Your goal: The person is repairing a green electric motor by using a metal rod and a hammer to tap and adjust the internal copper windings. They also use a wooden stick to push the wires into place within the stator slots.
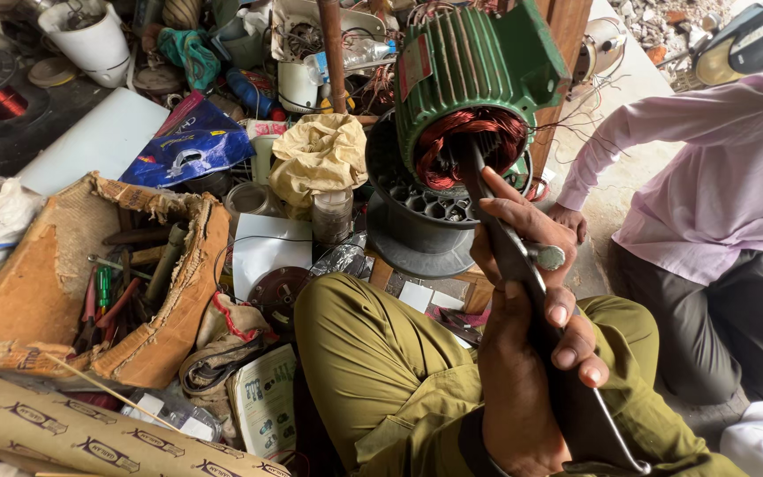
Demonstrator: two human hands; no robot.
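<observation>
Stator, green and ribbed with copper windings showing at its open end, stands right of the torn cardboard toolbox and the yellow cloth, propped on a grey spool. We hold long snips in one hand, fingers curled tight round the handles and the blades reaching into the windings, but which hand it is we cannot tell, and we see no second one. We judge the blades could nick the wire's enamel or slip, since the stator looks loosely propped, and a co-worker crouches near on the right.
</observation>
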